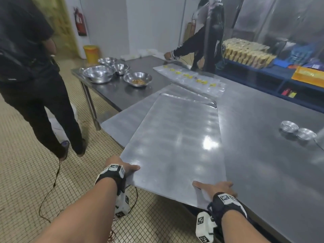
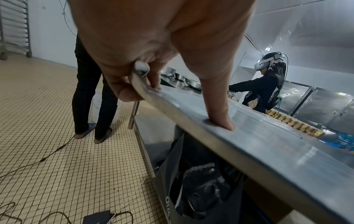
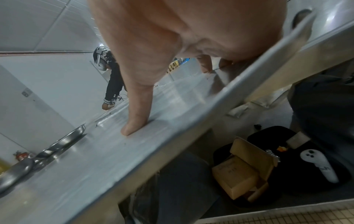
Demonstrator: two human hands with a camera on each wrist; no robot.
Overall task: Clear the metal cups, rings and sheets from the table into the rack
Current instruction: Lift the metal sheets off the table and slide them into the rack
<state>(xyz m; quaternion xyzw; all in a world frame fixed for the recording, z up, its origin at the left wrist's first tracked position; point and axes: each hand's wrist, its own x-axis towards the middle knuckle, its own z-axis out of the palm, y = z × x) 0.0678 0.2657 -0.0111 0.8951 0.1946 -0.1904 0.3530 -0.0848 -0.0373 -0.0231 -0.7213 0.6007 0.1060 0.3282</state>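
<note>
Two large flat metal sheets lie stacked on the steel table [image 1: 266, 158], and they stick out over its near-left edge. My left hand [image 1: 128, 170] grips the near-left corner of the top sheet [image 1: 178, 137], thumb [image 2: 220, 121] on top and fingers curled under the edge. My right hand [image 1: 213, 186] lies flat on the sheet's near edge, with its thumb [image 3: 134, 125] pressing on the surface. The lower sheet [image 1: 126, 118] shows to the left and behind. Two small metal cups [image 1: 289, 126] [image 1: 306, 134] stand at the right. A tall rack [image 2: 15, 22] stands by the wall.
Several steel bowls [image 1: 100, 73] sit at the table's far left end, clear bags with yellow labels [image 1: 189, 77] beyond the sheets. A person in black [image 1: 35, 85] stands on the tiled floor at left, another person [image 1: 201, 46] works at the far end. A cable [image 1: 52, 186] trails on the floor.
</note>
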